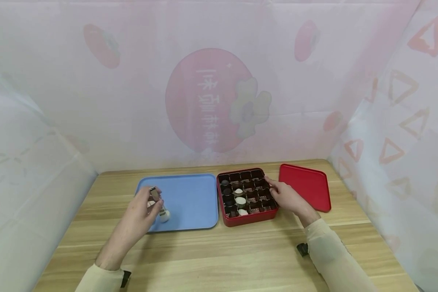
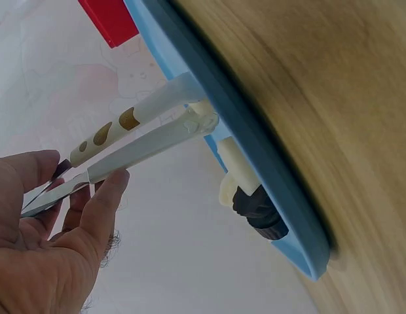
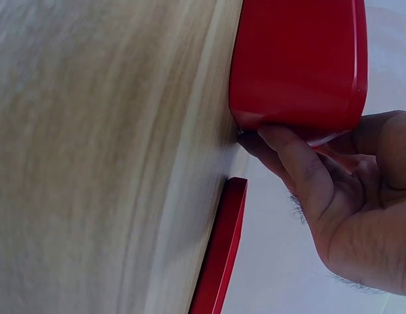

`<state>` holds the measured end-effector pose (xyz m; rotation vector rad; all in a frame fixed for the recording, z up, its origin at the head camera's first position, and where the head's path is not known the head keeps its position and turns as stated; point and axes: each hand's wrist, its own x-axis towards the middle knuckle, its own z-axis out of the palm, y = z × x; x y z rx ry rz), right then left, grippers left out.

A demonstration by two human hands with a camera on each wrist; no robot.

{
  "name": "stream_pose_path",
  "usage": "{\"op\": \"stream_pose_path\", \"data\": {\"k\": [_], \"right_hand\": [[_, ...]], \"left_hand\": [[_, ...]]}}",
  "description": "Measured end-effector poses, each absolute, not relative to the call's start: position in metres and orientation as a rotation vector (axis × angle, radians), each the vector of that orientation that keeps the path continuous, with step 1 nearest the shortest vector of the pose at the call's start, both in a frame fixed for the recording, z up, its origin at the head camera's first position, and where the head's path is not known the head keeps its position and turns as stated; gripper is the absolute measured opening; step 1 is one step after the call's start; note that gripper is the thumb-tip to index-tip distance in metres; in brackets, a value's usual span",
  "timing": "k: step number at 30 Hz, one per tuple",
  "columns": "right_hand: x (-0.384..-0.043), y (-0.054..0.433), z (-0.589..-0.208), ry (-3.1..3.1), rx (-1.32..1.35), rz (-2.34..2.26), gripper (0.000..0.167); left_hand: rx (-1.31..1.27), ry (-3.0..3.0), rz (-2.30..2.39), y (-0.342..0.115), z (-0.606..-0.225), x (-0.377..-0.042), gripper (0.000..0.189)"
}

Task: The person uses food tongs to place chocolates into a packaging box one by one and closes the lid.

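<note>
My left hand (image 1: 141,209) pinches the upper end of white tongs (image 2: 150,124) with brown-gold marks, above the left part of a blue tray (image 1: 193,198). Between the tongs' tips, low at the tray, is a small whitish piece, partly hidden. White and dark chocolates (image 2: 255,209) lie on the tray beside the tips. My right hand (image 1: 286,196) holds the right side of a red box (image 1: 250,220), its fingers against the wall and rim. Inside the box's dark divided insert, dark chocolates (image 1: 228,191) fill the left column, with white-topped chocolates (image 1: 240,200) in the column beside it.
A red lid (image 1: 306,186) lies on the wooden table (image 1: 219,259) to the right of the box. The tray stands close to the box's left side. Printed pale sheets (image 1: 138,101) enclose the back and sides.
</note>
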<state>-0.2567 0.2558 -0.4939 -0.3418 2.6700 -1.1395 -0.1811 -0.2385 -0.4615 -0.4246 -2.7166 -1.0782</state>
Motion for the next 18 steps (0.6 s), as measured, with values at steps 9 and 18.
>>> {"op": "stream_pose_path", "data": {"k": [9, 18], "right_hand": [[-0.255, 0.255, -0.493, 2.663, -0.351, -1.16, 0.059], [-0.256, 0.256, -0.494, 2.672, -0.34, -1.152, 0.06]], "left_hand": [[-0.381, -2.73, -1.154, -0.243, -0.466, -0.185, 0.009], [-0.416, -2.708, -1.057, -0.244, -0.469, -0.194, 0.01]]}}
